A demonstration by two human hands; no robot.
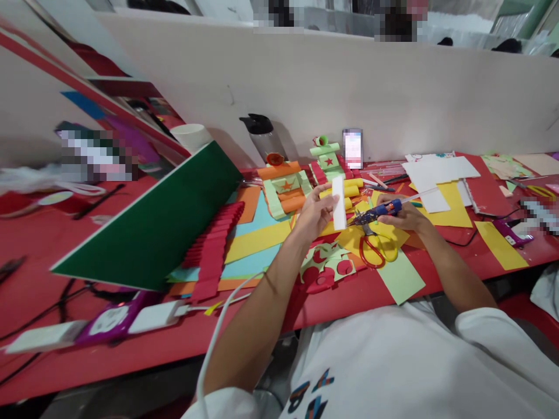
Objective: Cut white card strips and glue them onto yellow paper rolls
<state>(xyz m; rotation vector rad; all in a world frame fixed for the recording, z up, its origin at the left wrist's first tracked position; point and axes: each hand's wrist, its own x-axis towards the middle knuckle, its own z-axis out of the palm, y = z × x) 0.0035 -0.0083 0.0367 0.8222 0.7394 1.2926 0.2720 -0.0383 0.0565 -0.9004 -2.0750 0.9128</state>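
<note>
Head view, left hand: I see the left hand (pixel 315 210) raised over the surface, fingers closed on a white paper strip (pixel 339 203) held upright.
Head view, right hand: right hand (pixel 404 216) wrapped around a blue glue gun (pixel 376 213), nozzle pointing left at the lower part of the strip, touching or very nearly; I cannot tell which.
Head view, hands together: the two hands sit near each other, strip and gun between them.
Head view, under the hands: red-handled scissors (pixel 371 247) lie on yellow paper (pixel 386 237) just below the gun; a light green paper strip (pixel 400 278) reaches the near edge.
Head view, left side: a green board (pixel 152 227) stands tilted, with folded red paper (pixel 213 247) beside it.
Head view, back: a metal bottle (pixel 262 137) with a black cap stands against the white partition (pixel 349 87); paper craft pieces with red stars (pixel 305 177) stand near it.
Head view, surface: red surface (pixel 131 343), strewn with coloured paper; a white cable (pixel 218 331) runs off its near edge.
</note>
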